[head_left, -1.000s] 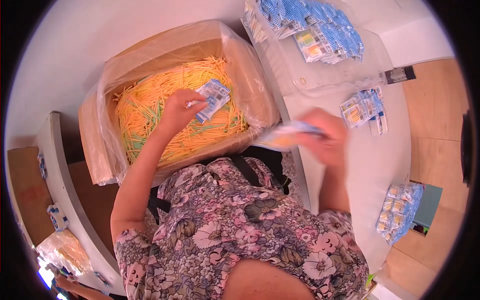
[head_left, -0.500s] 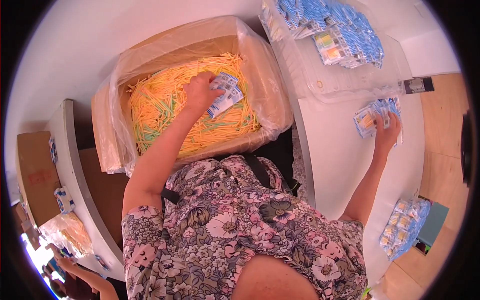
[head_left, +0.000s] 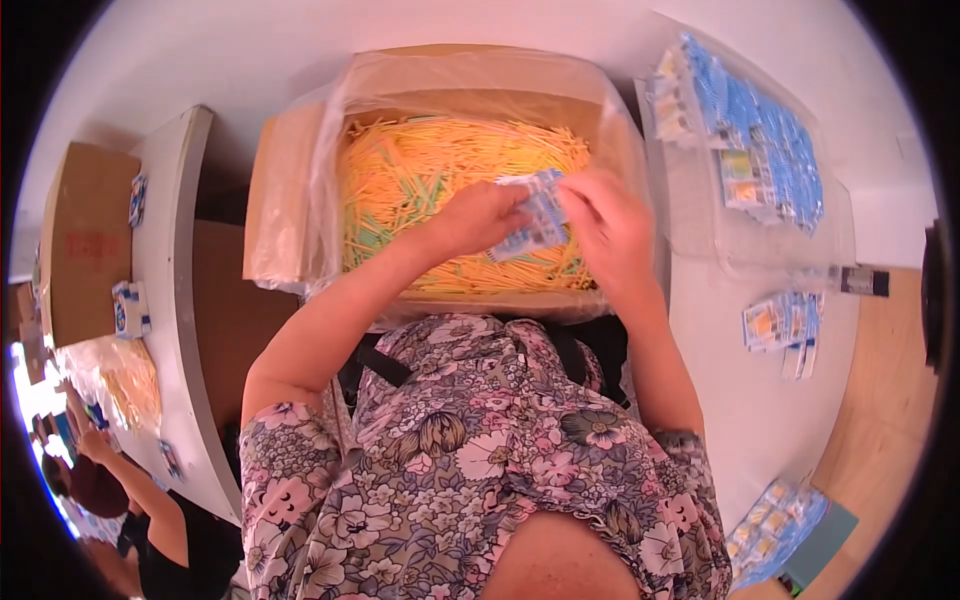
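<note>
Over the box, my left hand [head_left: 485,218] is closed on the left edge of a small clear packet [head_left: 540,222] with blue and white print. My right hand [head_left: 612,212], slightly blurred, reaches in from the right with its fingers pinched at the packet's upper right corner. Anything else inside those fingers is hidden. Below both hands lie many thin orange and yellow sticks [head_left: 450,165], some of them green. They fill a cardboard box [head_left: 275,200] lined with clear plastic film [head_left: 625,160]. On the white table to the right lies a small pile of similar packets [head_left: 783,322].
A clear plastic tub [head_left: 700,235] at the far right holds rows of blue packets [head_left: 770,140]. Another batch of packets [head_left: 775,525] lies near right. Left stands a white-edged table [head_left: 170,250] with a brown carton [head_left: 95,245] and bagged sticks [head_left: 130,380]. Another person [head_left: 150,500] works at lower left.
My right hand has left the packet pile on the right table and come to the packet in my left hand. The view has swung, shifting the box rightward.
</note>
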